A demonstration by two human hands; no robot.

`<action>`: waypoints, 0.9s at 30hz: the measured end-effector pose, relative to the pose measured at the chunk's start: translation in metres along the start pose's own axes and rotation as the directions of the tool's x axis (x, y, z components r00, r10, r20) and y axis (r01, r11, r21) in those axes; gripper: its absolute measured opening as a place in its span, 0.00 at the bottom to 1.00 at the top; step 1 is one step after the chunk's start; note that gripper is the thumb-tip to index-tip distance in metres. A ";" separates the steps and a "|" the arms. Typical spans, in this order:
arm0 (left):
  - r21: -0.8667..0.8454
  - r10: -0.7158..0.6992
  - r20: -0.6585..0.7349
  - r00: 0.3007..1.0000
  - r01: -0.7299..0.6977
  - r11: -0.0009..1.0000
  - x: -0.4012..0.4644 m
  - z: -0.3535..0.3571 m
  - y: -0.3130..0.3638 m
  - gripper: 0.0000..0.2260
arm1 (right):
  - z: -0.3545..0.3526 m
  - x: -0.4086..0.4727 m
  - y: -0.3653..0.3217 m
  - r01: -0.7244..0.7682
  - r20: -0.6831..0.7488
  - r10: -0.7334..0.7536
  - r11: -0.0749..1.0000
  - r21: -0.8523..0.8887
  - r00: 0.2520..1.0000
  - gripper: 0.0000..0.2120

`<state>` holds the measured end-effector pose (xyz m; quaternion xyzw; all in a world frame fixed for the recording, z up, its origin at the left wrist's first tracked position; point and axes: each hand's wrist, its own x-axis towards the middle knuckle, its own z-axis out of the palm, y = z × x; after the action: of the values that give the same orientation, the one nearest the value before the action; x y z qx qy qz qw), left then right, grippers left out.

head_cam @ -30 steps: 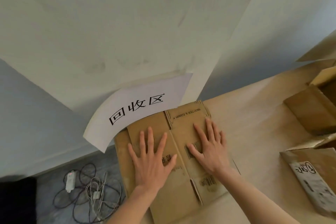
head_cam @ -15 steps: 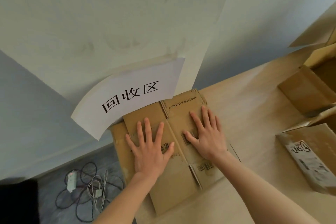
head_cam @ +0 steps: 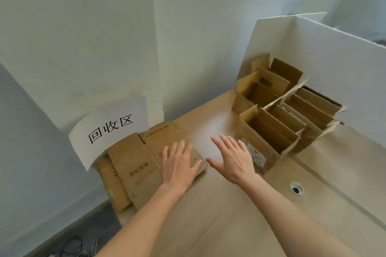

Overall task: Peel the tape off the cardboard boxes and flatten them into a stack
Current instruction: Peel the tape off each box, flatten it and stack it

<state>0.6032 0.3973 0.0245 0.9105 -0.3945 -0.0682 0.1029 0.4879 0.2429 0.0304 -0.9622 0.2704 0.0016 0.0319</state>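
A stack of flattened cardboard boxes [head_cam: 133, 165] lies at the table's left corner, under a white paper sign. My left hand [head_cam: 179, 167] lies flat with spread fingers on the stack's right part. My right hand [head_cam: 231, 158] hovers open over the bare table just right of the stack, fingers spread toward the standing boxes. Several open cardboard boxes [head_cam: 271, 129] stand upright at the right, flaps up; the nearest one [head_cam: 255, 150] carries a white shipping label on its front.
The white sign [head_cam: 112, 129] with black characters hangs off the wall pillar over the stack. The wooden table [head_cam: 229, 215] has a round cable hole [head_cam: 295, 189]. A white partition [head_cam: 313, 52] rises behind the boxes. Cables [head_cam: 71, 246] lie on the grey floor at the lower left.
My right hand has lifted off the flattened stack and moved right over the bare table. The view has swung right, so the standing boxes now show. My left hand stays on the stack.
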 end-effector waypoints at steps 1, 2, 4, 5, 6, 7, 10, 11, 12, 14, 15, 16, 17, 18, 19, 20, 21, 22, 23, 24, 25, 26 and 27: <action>-0.007 0.046 -0.013 0.999 -0.046 0.999 -0.014 -0.010 0.030 0.32 | -0.020 -0.027 0.021 -0.029 -0.026 0.029 1.000 -0.008 0.999 0.37; -0.010 0.093 -0.027 0.995 -0.093 0.996 -0.031 -0.019 0.060 0.31 | -0.039 -0.056 0.043 -0.059 -0.053 0.058 0.998 -0.011 0.997 0.37; -0.011 0.173 -0.058 0.983 -0.174 0.985 -0.072 -0.036 0.123 0.31 | -0.077 -0.124 0.086 -0.121 -0.105 0.119 0.993 -0.015 0.987 0.38; -0.016 0.208 -0.077 0.975 -0.210 0.978 -0.096 -0.043 0.154 0.32 | -0.096 -0.162 0.106 -0.151 -0.117 0.147 0.988 -0.019 0.982 0.39; -0.021 0.244 -0.097 0.965 -0.247 0.969 -0.123 -0.050 0.186 0.32 | -0.116 -0.202 0.126 -0.177 -0.120 0.172 0.984 -0.026 0.978 0.40; -0.028 0.282 -0.114 0.953 -0.287 0.958 -0.151 -0.055 0.218 0.33 | -0.134 -0.245 0.145 -0.202 -0.115 0.197 0.979 -0.034 0.974 0.41; -0.073 0.388 -0.152 0.909 -0.402 0.913 -0.235 -0.070 0.311 0.34 | -0.183 -0.377 0.197 -0.270 -0.102 0.264 0.962 -0.052 0.959 0.45; -0.083 0.414 -0.165 0.895 -0.431 0.899 -0.261 -0.075 0.339 0.34 | -0.197 -0.417 0.213 -0.289 -0.093 0.283 0.956 -0.058 0.955 0.46; -0.092 0.434 -0.179 0.883 -0.454 0.886 -0.285 -0.080 0.366 0.34 | -0.209 -0.455 0.229 -0.309 -0.084 0.303 0.949 -0.066 0.949 0.46; -0.116 0.460 -0.197 0.866 -0.486 0.866 -0.327 -0.087 0.417 0.34 | -0.232 -0.520 0.260 -0.351 -0.085 0.344 0.933 -0.081 0.935 0.46; -0.113 0.475 -0.200 0.857 -0.502 0.857 -0.345 -0.091 0.440 0.34 | -0.241 -0.548 0.275 -0.374 -0.096 0.366 0.924 -0.085 0.926 0.46; -0.097 0.494 -0.201 0.846 -0.519 0.849 -0.360 -0.094 0.462 0.34 | -0.250 -0.574 0.288 -0.396 -0.110 0.386 0.914 -0.086 0.916 0.45; -0.078 0.513 -0.199 0.835 -0.536 0.841 -0.373 -0.096 0.481 0.34 | -0.258 -0.597 0.301 -0.412 -0.119 0.401 0.907 -0.088 0.908 0.45; -0.065 0.526 -0.194 0.828 -0.546 0.836 -0.384 -0.096 0.498 0.34 | -0.265 -0.618 0.313 -0.426 -0.126 0.414 0.900 -0.090 0.901 0.44; -0.054 0.532 -0.189 0.825 -0.550 0.834 -0.393 -0.096 0.514 0.34 | -0.271 -0.636 0.325 -0.441 -0.132 0.429 0.893 -0.089 0.894 0.43; -0.041 0.535 -0.184 0.825 -0.550 0.834 -0.400 -0.096 0.529 0.34 | -0.276 -0.652 0.338 -0.455 -0.139 0.442 0.886 -0.089 0.886 0.42; -0.031 0.536 -0.178 0.825 -0.550 0.835 -0.405 -0.094 0.544 0.35 | -0.281 -0.666 0.350 -0.467 -0.145 0.452 0.880 -0.086 0.880 0.42; -0.023 0.538 -0.172 0.825 -0.550 0.835 -0.409 -0.092 0.559 0.35 | -0.284 -0.678 0.362 -0.474 -0.148 0.459 0.877 -0.081 0.876 0.42; -0.014 0.538 -0.165 0.826 -0.548 0.836 -0.413 -0.089 0.574 0.35 | -0.286 -0.688 0.375 -0.476 -0.151 0.462 0.876 -0.079 0.874 0.42; -0.007 0.537 -0.159 0.828 -0.545 0.838 -0.415 -0.085 0.589 0.35 | -0.287 -0.697 0.388 -0.474 -0.150 0.460 0.877 -0.081 0.875 0.42; -0.004 0.536 -0.152 0.830 -0.543 0.840 -0.417 -0.081 0.604 0.35 | -0.289 -0.704 0.401 -0.470 -0.144 0.456 0.878 -0.087 0.878 0.42; -0.001 0.537 -0.146 0.831 -0.543 0.840 -0.417 -0.077 0.619 0.35 | -0.291 -0.710 0.415 -0.466 -0.136 0.452 0.879 -0.097 0.881 0.42; 0.002 0.535 -0.142 0.833 -0.540 0.841 -0.416 -0.074 0.634 0.35 | -0.294 -0.715 0.430 -0.461 -0.129 0.447 0.880 -0.112 0.885 0.41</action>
<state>-0.1106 0.2884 0.2670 0.7633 -0.6251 0.0186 0.1619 -0.3507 0.2308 0.3121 -0.8707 0.4889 -0.0200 -0.0500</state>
